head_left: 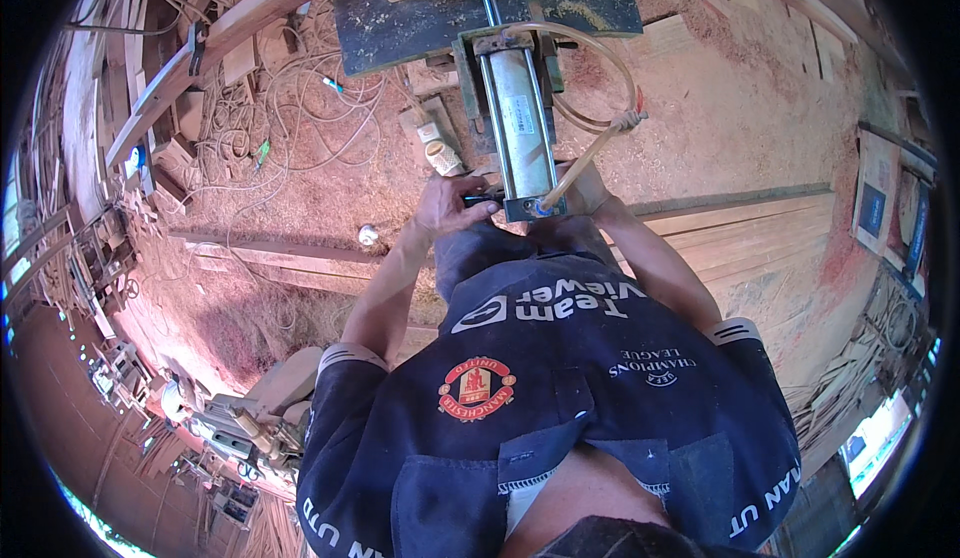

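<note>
Down on the sawdust-covered floor of a woodworking shed, a person is bending far over a long silver pneumatic cylinder, which is lying along the line of sight with its near end cap just in front of the knees and its far end resting on a dark green plate. That position is bringing the end cap within reach of both hands. The left hand is curling around a small dark tool, pressing it against the left side of the cap, apparently to work a fastener there. The right hand is lying against the cap's right side, probably steadying it, but whether it is gripping anything cannot be told. A tan air hose is looping from the cap out to the right. Loose cables are sprawling on the left, and planks are lying on the right.
</note>
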`<move>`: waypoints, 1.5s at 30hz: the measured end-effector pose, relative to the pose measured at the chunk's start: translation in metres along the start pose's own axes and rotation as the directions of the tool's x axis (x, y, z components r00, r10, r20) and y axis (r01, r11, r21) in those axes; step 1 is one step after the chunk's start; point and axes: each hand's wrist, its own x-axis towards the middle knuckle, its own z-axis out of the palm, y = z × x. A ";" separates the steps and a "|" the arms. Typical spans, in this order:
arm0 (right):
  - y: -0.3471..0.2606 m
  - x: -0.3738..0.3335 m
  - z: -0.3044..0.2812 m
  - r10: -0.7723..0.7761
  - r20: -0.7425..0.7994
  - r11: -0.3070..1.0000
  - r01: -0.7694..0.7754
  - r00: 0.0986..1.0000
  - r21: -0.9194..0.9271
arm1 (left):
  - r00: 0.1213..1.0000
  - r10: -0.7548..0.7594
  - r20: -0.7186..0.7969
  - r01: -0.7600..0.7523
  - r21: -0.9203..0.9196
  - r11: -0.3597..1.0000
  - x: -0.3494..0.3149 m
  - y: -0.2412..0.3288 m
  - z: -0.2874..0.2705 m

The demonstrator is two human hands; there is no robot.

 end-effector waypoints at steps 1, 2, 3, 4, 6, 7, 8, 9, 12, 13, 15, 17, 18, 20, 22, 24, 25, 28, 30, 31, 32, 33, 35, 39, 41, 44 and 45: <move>-0.001 0.000 -0.003 0.025 0.026 1.000 -0.025 0.999 0.012 | 1.000 -0.020 0.024 0.020 -0.004 1.000 0.000 -0.005 -0.001; -0.003 0.001 -0.006 0.040 0.055 0.999 -0.040 0.998 0.007 | 1.000 0.027 0.013 -0.027 -0.025 0.999 0.000 -0.009 -0.003; -0.005 0.001 -0.011 0.062 0.096 0.998 -0.063 0.993 0.001 | 0.999 0.044 0.006 -0.044 -0.030 0.999 0.000 -0.012 -0.003; -0.007 0.002 -0.015 0.085 0.136 0.996 -0.085 0.987 -0.007 | 0.998 0.057 -0.006 -0.057 -0.022 0.998 -0.001 -0.015 -0.003; -0.014 0.005 -0.022 0.095 0.142 0.995 -0.095 0.985 -0.003 | 1.000 -0.008 0.028 0.009 -0.006 1.000 -0.002 -0.017 -0.001; -0.018 0.007 -0.024 0.096 0.144 0.995 -0.097 0.985 0.000 | 0.997 -0.055 0.046 0.053 0.038 0.998 -0.003 -0.018 -0.001; -0.021 0.009 -0.026 0.098 0.151 0.995 -0.101 0.984 0.013 | 0.999 -0.043 0.028 0.042 0.037 0.998 -0.003 -0.017 -0.001; -0.024 0.011 -0.028 0.101 0.158 0.994 -0.106 0.982 0.024 | 0.999 -0.041 0.018 0.039 0.062 0.997 -0.003 -0.016 0.000; -0.029 0.014 -0.027 0.136 0.165 0.991 -0.133 0.977 -0.032 | 0.999 -0.047 0.018 0.045 0.110 0.993 -0.001 -0.014 -0.001; -0.029 0.014 -0.025 0.141 0.155 0.990 -0.135 0.978 -0.047 | 0.997 -0.067 0.028 0.063 0.134 0.989 0.000 -0.014 -0.002; -0.030 0.013 -0.021 0.200 0.183 0.973 -0.173 0.963 -0.154 | 0.999 -0.034 0.042 0.029 0.121 0.992 0.000 -0.014 -0.002; -0.030 0.012 -0.019 0.173 0.127 0.973 -0.150 0.977 -0.176 | 0.999 -0.028 0.035 0.023 0.131 0.991 0.000 -0.015 -0.002; -0.031 0.011 -0.018 0.125 0.064 0.982 -0.114 0.990 -0.150 | 0.999 -0.035 0.022 0.032 0.141 0.990 0.000 -0.015 -0.002; -0.032 0.010 -0.018 0.086 0.019 0.988 -0.083 0.996 -0.127 | 0.998 -0.051 0.029 0.046 0.152 0.987 0.000 -0.016 -0.001; -0.032 0.010 -0.019 0.096 0.066 0.985 -0.085 0.993 -0.150 | 0.996 -0.078 0.054 0.068 0.167 0.984 0.000 -0.016 -0.001; -0.030 0.009 -0.020 0.137 0.092 0.985 -0.125 0.986 -0.122 | 0.994 -0.096 0.054 0.085 0.173 0.981 0.001 -0.013 0.000; -0.028 0.008 -0.020 0.158 0.108 0.982 -0.146 0.981 -0.117 | 0.993 -0.105 0.050 0.094 0.188 0.978 0.001 -0.011 0.000; -0.017 0.005 -0.012 0.160 0.042 0.987 -0.159 0.986 -0.026 | 0.997 -0.071 -0.003 0.070 0.189 0.979 0.002 0.000 0.001; -0.007 0.002 -0.006 0.190 0.037 0.977 -0.193 0.981 0.091 | 0.994 -0.105 -0.002 0.103 0.206 0.973 0.001 0.009 0.001; -0.003 0.001 -0.002 0.251 0.060 0.963 -0.256 0.966 0.089 | 0.993 -0.121 -0.003 0.119 0.212 0.970 0.002 0.013 0.000; 0.001 -0.001 0.001 0.202 0.011 0.959 -0.200 0.979 0.199 | 0.988 -0.155 0.015 0.147 0.230 0.962 0.003 0.016 -0.001; 0.003 -0.002 0.004 0.200 -0.021 0.949 -0.188 0.980 0.252 | 0.981 -0.191 0.033 0.177 0.248 0.952 0.003 0.019 -0.003; 0.006 -0.004 0.006 0.201 -0.010 0.942 -0.191 0.979 0.278 | 0.974 -0.219 0.049 0.199 0.264 0.944 0.003 0.023 -0.005; 0.004 -0.003 0.004 0.119 -0.040 0.971 -0.108 0.992 0.213 | 0.985 -0.171 0.017 0.159 0.290 0.944 0.002 0.023 -0.004; 0.001 0.000 0.003 0.083 -0.093 0.976 -0.062 0.992 0.208 | 0.988 -0.156 0.003 0.148 0.300 0.943 0.001 0.022 -0.003; -0.002 0.003 0.002 0.079 -0.080 0.977 -0.061 0.994 0.204 | 0.990 -0.142 -0.010 0.140 0.278 0.950 0.001 0.021 -0.001; -0.001 0.004 0.003 0.058 -0.075 0.979 -0.042 0.996 0.199 | 0.991 -0.129 -0.018 0.130 0.272 0.954 0.001 0.021 -0.001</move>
